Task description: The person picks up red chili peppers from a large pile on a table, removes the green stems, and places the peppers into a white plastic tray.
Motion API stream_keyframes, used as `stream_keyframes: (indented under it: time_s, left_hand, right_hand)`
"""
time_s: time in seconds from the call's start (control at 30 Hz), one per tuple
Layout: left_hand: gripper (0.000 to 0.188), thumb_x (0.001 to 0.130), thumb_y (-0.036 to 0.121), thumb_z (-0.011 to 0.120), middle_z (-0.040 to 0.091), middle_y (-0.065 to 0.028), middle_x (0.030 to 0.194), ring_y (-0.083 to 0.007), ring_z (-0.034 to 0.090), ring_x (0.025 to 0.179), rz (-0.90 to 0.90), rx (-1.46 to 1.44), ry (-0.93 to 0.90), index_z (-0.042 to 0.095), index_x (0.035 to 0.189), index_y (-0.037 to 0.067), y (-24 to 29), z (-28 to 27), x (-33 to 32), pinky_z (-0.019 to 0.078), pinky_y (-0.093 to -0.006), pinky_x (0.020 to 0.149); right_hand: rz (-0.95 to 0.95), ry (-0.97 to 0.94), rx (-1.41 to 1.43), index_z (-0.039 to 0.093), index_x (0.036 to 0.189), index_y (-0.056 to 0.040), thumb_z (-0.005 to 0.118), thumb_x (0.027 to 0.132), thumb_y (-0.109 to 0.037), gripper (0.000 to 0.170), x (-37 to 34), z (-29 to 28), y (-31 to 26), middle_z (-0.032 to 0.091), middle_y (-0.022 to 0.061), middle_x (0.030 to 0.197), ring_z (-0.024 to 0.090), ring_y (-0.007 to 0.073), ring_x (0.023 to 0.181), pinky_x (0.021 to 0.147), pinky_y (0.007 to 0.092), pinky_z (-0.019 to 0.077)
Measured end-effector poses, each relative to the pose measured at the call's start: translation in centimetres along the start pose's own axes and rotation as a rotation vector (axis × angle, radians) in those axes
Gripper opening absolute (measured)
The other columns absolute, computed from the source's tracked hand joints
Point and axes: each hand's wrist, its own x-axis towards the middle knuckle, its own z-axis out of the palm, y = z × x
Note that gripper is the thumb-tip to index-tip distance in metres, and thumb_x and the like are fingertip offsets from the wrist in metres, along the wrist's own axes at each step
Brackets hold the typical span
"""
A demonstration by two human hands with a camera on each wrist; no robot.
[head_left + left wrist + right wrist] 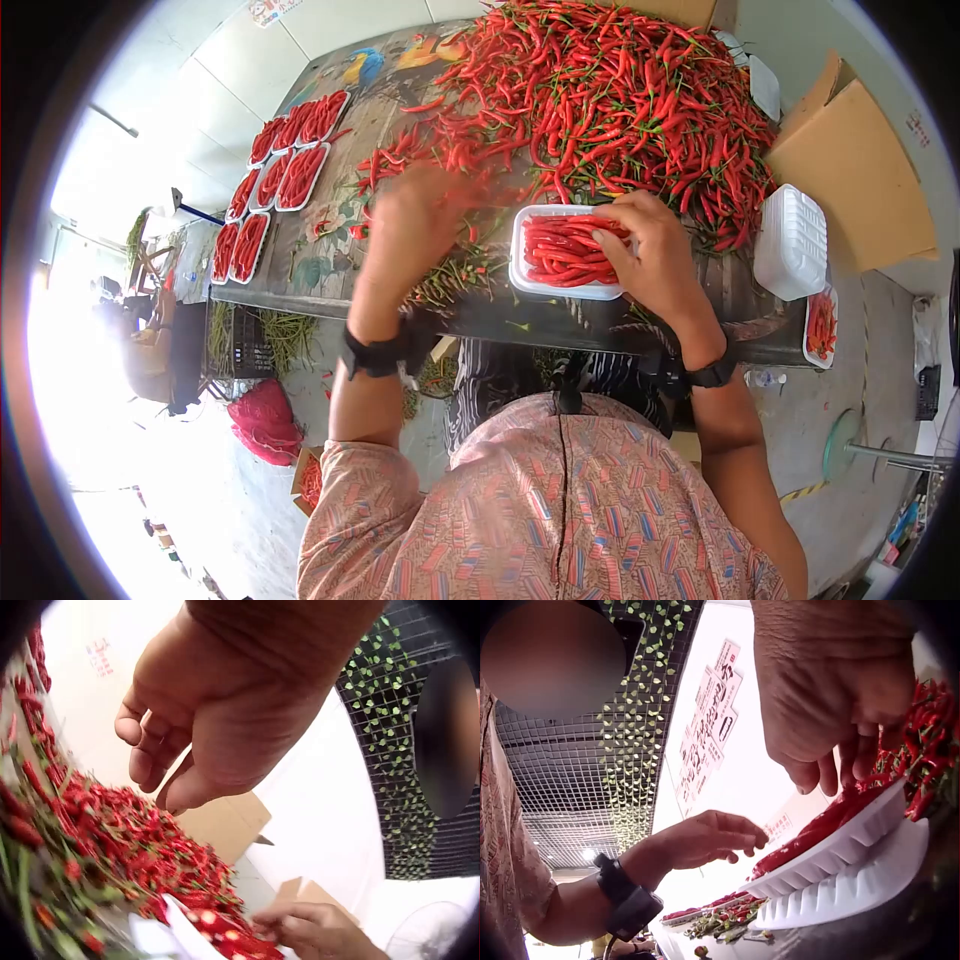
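Note:
A white foam tray (516, 262) full of red chili peppers (565, 250) sits near the table's front edge. In the right wrist view another white tray (840, 900) shows beneath it. My right hand (652, 250) is over the tray's right end, its thumb and curled fingers holding the ends of the chilies. Left of the tray hovers my left hand (410, 220), blurred in the head view. Its fingers hang loosely curled with nothing between them in the left wrist view. A scatter of green chili stems (455, 282) lies below that hand.
A big heap of loose chilies (640, 90) covers the table's back right. Several filled trays (300, 178) stand at the left. Stacked white trays (792, 240) are at the right beside a cardboard box (860, 170). One more chili tray (820, 325) sits at the right corner.

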Motion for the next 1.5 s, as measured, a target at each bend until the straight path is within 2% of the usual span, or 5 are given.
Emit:
stream_keyframes:
  time_s: [0.3, 0.5, 0.77, 1.3, 1.5]
  left_hand:
    - [0.024, 0.085, 0.015, 0.067, 0.07, -0.0173, 0.092, -0.0301, 0.071, 0.086, -0.478, 0.14, -0.274, 0.073, 0.106, 0.006, -7.0, -2.6, -0.1, 0.0542, -0.0387, 0.075]
    - [0.028, 0.081, 0.011, 0.069, 0.07, -0.0162, 0.098, -0.0297, 0.069, 0.084, 0.011, 0.12, -0.237, 0.073, 0.108, 0.005, -4.3, 1.2, 1.1, 0.0542, -0.0396, 0.075]
    - [0.023, 0.082, 0.013, 0.061, 0.068, -0.0175, 0.098, -0.041, 0.065, 0.092, -0.007, 0.186, -0.388, 0.071, 0.101, 0.005, -2.4, 3.2, 2.0, 0.0514, -0.0479, 0.084]
    - [0.016, 0.083, 0.005, 0.075, 0.057, -0.0061, 0.073, -0.0104, 0.049, 0.06, -0.059, -0.495, -0.069, 0.063, 0.092, 0.001, 10.5, 1.5, -7.1, 0.0402, -0.0284, 0.054]
    - [0.015, 0.082, 0.007, 0.073, 0.064, -0.0142, 0.078, -0.0286, 0.063, 0.066, 0.032, -0.478, -0.103, 0.063, 0.091, 0.002, 11.3, 2.1, -8.5, 0.0507, -0.0368, 0.063]
  right_hand:
    - [0.108, 0.122, 0.048, 0.07, 0.096, -0.0025, 0.071, 0.082, -0.007, 0.014, -2.0, -0.6, -0.3, 0.067, 0.013, 0.089, 0.064, 0.0324, 0.086, 0.078, 0.0406, 0.0494]
    - [0.078, 0.141, 0.067, 0.071, 0.093, -0.0026, 0.072, 0.081, -0.006, 0.013, -2.2, -0.9, -1.3, 0.068, 0.0127, 0.087, 0.065, 0.0321, 0.085, 0.077, 0.0401, 0.0501]
    - [0.118, 0.147, 0.052, 0.072, 0.093, -0.0037, 0.073, 0.081, -0.006, 0.012, -3.8, -1.7, -1.6, 0.068, 0.0123, 0.09, 0.064, 0.0324, 0.088, 0.079, 0.0412, 0.0489]
    - [0.246, -0.049, 0.489, 0.071, 0.1, 0.0019, 0.072, 0.087, -0.006, 0.016, -4.9, 0.2, -7.6, 0.073, 0.0082, 0.085, 0.067, 0.0118, 0.08, 0.075, 0.0295, 0.0526]
    - [0.275, -0.123, 0.395, 0.068, 0.093, 0.003, 0.071, 0.089, -0.009, 0.013, -6.2, -1.1, -8.4, 0.071, 0.0066, 0.083, 0.065, 0.01, 0.08, 0.072, 0.0279, 0.052]
